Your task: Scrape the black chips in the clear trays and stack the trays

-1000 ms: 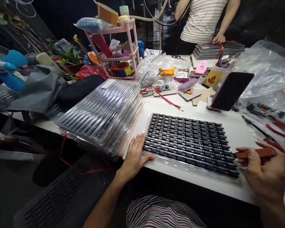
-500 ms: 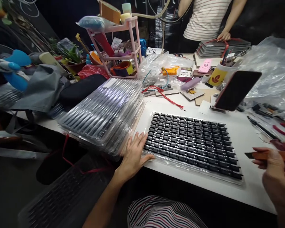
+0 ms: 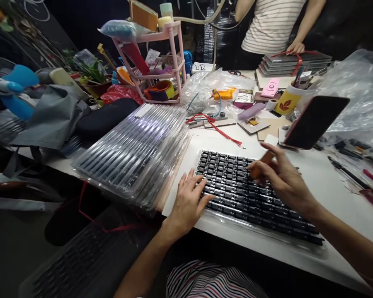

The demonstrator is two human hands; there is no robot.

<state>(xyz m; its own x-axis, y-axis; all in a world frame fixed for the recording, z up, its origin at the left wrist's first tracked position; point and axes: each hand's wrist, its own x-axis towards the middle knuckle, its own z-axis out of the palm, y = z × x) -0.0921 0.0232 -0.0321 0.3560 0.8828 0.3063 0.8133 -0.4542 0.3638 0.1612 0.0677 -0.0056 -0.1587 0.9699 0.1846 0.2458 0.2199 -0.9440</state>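
A clear plastic tray (image 3: 245, 224) lies on the white table in front of me, filled with rows of small black electronic parts (image 3: 228, 182). My left hand (image 3: 188, 203) rests at the tray's left side, palm down with fingers spread, the fingertips over the leftmost parts. Over the tray's right half, my right hand (image 3: 286, 182) grips an orange-brown tool (image 3: 264, 163). Its lower end points down at the parts; the fingers and motion blur hide its tip, so I cannot tell its exact kind. The right hand and forearm cover some of the rows.
Left of the tray is a stack of clear plastic trays (image 3: 130, 149). Behind stand a phone (image 3: 318, 122), a yellow-and-white cup (image 3: 287, 99) and a pink rack (image 3: 174, 54). Red ties (image 3: 216, 126) lie nearby. Across the table, another person's hand (image 3: 296, 47) rests on a bound stack.
My right hand has moved left with the orange-brown tool, from beside the tray to over it. My left hand has shifted slightly right onto the tray's edge.
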